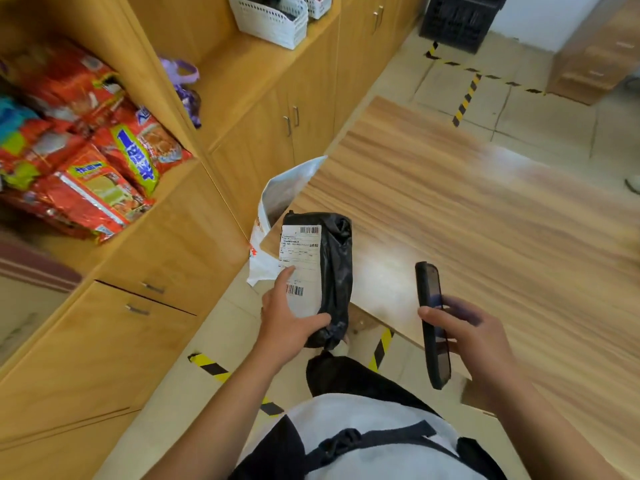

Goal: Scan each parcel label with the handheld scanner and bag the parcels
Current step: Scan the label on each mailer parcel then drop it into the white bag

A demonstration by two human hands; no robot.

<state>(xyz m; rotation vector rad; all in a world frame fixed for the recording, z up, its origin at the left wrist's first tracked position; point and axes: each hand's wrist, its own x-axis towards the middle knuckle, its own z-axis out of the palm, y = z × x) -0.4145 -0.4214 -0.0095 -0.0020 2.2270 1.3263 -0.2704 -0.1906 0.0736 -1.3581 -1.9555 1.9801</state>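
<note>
My left hand (284, 320) has its fingers (317, 320) closed round the near end of a black plastic-wrapped parcel (334, 271), its long axis pointing away over the counter (485, 220) edge, white label (299, 263) up. My right hand (474, 337) grips the slim dark scanner (433, 323) just right of it; a white bag (277, 202) waits beyond.
</note>
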